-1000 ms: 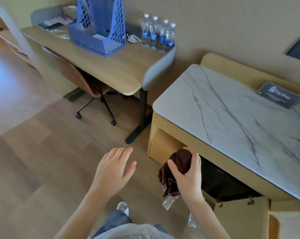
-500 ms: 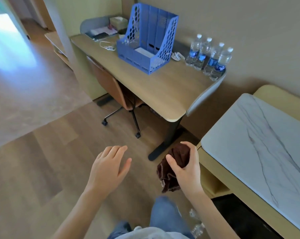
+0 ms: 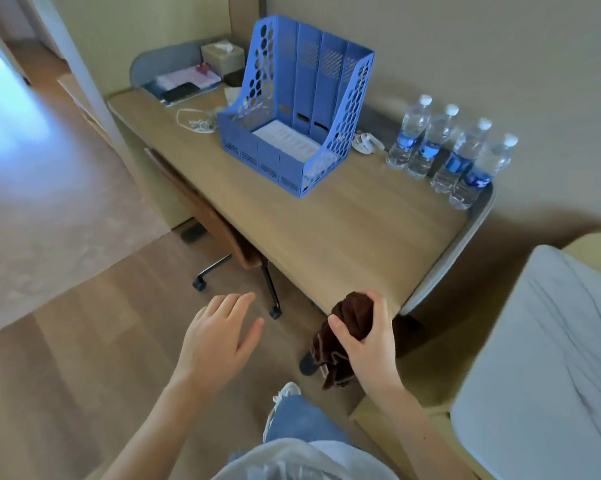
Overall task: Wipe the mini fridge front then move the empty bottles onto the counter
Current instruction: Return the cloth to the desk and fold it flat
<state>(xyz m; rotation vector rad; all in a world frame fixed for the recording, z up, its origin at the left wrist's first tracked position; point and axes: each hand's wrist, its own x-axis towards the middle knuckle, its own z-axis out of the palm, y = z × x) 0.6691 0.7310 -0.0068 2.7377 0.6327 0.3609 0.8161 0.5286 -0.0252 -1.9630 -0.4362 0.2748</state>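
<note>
My right hand (image 3: pixel 368 344) grips a bunched dark brown cloth (image 3: pixel 351 320), held in the air just off the near corner of the wooden desk (image 3: pixel 326 230). My left hand (image 3: pixel 219 337) hovers open over the floor, fingers spread, holding nothing. The marble counter top (image 3: pixel 541 358) fills the right edge. The mini fridge and the empty bottles on the floor are out of view.
Several water bottles with blue labels (image 3: pixel 448 150) stand at the desk's back right, beside a blue file rack (image 3: pixel 292 112). A brown swivel chair (image 3: pixel 219 230) is tucked under the desk. Papers and a tissue box (image 3: pixel 223 57) lie at the far end. My leg and shoe (image 3: pixel 285 393) are below.
The view has swung left from the counter and fridge toward the desk. The fridge and floor bottles have left the view. My right hand still holds the cloth, now near the desk corner.
</note>
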